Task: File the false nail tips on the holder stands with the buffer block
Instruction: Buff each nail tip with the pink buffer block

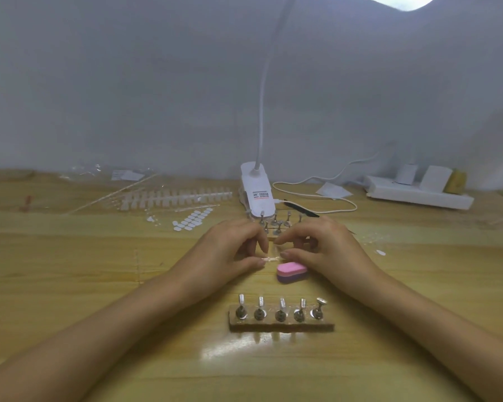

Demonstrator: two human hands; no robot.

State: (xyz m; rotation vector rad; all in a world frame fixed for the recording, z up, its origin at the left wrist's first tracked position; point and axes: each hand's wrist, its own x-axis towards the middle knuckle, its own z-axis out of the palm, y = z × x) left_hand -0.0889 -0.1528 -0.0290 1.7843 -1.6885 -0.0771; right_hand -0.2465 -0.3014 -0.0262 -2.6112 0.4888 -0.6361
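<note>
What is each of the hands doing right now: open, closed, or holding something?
Left hand: pinches one end of a clear strip.
Right hand: pinches the strip's other end; buffer lies unheld.

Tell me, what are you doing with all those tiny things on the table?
A person works at a table. The left hand and right hand pinch a small clear strip between them. The pink and purple buffer block lies on the table right by it, not picked up yet. The near holder stand carries five pegs, four seemingly with clear tips on top.
</note>
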